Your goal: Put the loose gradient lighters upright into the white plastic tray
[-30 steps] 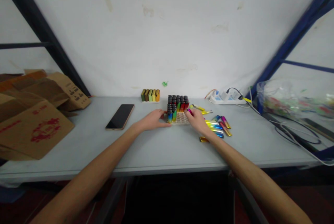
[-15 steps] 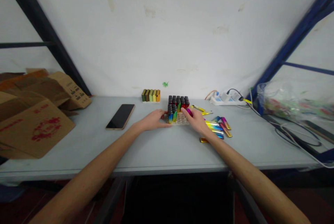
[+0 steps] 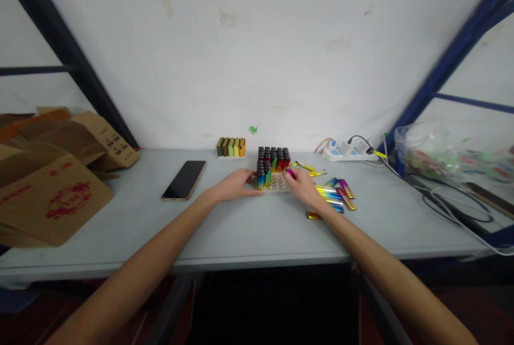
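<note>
A pale tray (image 3: 277, 183) with rows of round holes sits on the table in front of me. Black-topped, shiny coloured lighters (image 3: 273, 158) stand upright across its back rows and left side. My left hand (image 3: 236, 184) curls round the tray's left end, thumb along the front corner, fingertips partly hidden behind the lighters. Between the fingers of my right hand (image 3: 303, 187) is a purple lighter (image 3: 290, 173), mostly covered, held over the tray's right part. Several loose metallic lighters (image 3: 331, 197) lie right of that hand, some under the wrist.
Against the wall stands a small block of green-to-orange lighters (image 3: 231, 147). A phone (image 3: 184, 180) lies at left, near cardboard boxes (image 3: 56, 195). Yellow pencil-like items (image 3: 307, 167) lie behind my right hand. A power strip (image 3: 347, 152) with cables and a plastic bag (image 3: 433, 147) occupy the right.
My right fingertips have shifted slightly right and show less of the purple lighter. My left hand stays at the tray's left end. The view has drifted slightly.
</note>
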The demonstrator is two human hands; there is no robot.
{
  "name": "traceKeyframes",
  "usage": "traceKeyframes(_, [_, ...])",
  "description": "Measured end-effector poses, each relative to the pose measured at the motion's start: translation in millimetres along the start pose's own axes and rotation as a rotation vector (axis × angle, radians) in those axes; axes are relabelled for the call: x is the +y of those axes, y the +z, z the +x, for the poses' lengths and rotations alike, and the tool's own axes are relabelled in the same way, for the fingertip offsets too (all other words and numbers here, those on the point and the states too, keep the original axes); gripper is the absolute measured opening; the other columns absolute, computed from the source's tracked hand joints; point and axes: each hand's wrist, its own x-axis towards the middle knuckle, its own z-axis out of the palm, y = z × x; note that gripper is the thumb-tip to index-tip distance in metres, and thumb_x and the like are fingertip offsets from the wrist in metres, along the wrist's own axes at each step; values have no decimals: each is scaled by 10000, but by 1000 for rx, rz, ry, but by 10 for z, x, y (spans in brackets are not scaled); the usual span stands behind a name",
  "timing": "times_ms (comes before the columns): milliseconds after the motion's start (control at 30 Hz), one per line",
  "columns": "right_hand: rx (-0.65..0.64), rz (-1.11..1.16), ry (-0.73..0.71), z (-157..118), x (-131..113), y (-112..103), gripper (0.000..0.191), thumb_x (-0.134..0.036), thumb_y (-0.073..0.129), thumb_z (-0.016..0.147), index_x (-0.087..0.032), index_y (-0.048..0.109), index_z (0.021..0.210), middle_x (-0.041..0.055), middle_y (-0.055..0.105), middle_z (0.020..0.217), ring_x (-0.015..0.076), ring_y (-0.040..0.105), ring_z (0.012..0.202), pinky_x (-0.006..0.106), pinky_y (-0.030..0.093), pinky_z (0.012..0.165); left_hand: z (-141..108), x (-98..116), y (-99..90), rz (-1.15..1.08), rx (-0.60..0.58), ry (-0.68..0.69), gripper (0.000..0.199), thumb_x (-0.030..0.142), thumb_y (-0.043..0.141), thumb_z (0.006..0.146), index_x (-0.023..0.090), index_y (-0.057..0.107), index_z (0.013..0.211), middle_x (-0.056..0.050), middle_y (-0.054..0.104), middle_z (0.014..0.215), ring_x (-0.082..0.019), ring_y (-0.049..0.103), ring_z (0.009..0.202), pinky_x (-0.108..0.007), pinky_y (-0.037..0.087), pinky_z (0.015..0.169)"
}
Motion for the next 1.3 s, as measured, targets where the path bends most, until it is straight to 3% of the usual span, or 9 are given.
traceKeyframes(300, [-21, -9, -36, 11, 20, 11, 425, -446, 465, 939, -231, 364, 587, -46, 375, 543, 122, 359, 555, 281, 235, 557, -4, 10, -8, 18, -19, -7, 611, 656, 701, 806, 122, 695, 1105, -117, 697, 992, -288, 649, 898, -354, 492, 808])
traceKeyframes(433, [-20, 16, -118, -22, 6, 1, 389, -551, 452, 1002, -222, 499, 802, -35, 505, 648, 157, 478, 643, 273, 320, 613, -7, 12, -4, 14, -16, -12, 607, 651, 700, 808, 123, 697, 1108, -122, 707, 1014, -287, 655, 901, -354, 496, 810])
traceKeyframes(533, [-21, 19, -158, -35, 9, -16, 313, -503, 402, 1051, -224, 532, 997, -16, 585, 737, 183, 546, 704, 285, 382, 662, -11, 22, -4, 11, -14, -16, 611, 642, 703, 808, 120, 693, 1126, -125, 708, 1015, -290, 657, 903, -359, 500, 815])
traceKeyframes(667, [24, -92, -323, -19, 12, -49, 352, -492, 432, 1055, -217, 553, 872, 56, 627, 886, 204, 573, 833, 313, 424, 764, -10, 15, 1, 13, -10, -18, 612, 644, 712, 802, 126, 694, 1128, -121, 707, 1005, -287, 656, 895, -359, 500, 809])
traceKeyframes(800, [-38, -173, -358, -23, -18, -79, 438, -495, 492, 1042, -219, 484, 701, 0, 538, 687, 163, 501, 656, 287, 368, 664, -4, -7, 11, 5, -10, -14, 630, 654, 716, 798, 129, 693, 1144, -121, 707, 1009, -284, 656, 889, -354, 501, 797])
traceKeyframes(900, [-102, -144, -306, -40, -44, -73, 401, -467, 516, 1041, -216, 503, 729, -32, 525, 617, 142, 476, 572, 274, 322, 615, -3, -6, 12, 5, -18, -15, 653, 658, 712, 801, 121, 688, 1173, -129, 708, 1021, -289, 657, 899, -356, 500, 801])
traceKeyframes(1300, [-156, -218, -363, -27, 37, 47, 283, -407, 493, 1062, -208, 551, 869, 31, 655, 788, 179, 573, 708, 274, 368, 663, -12, 12, 1, -6, 5, -20, 629, 659, 718, 789, 144, 698, 1150, -109, 713, 981, -281, 652, 871, -355, 502, 787])
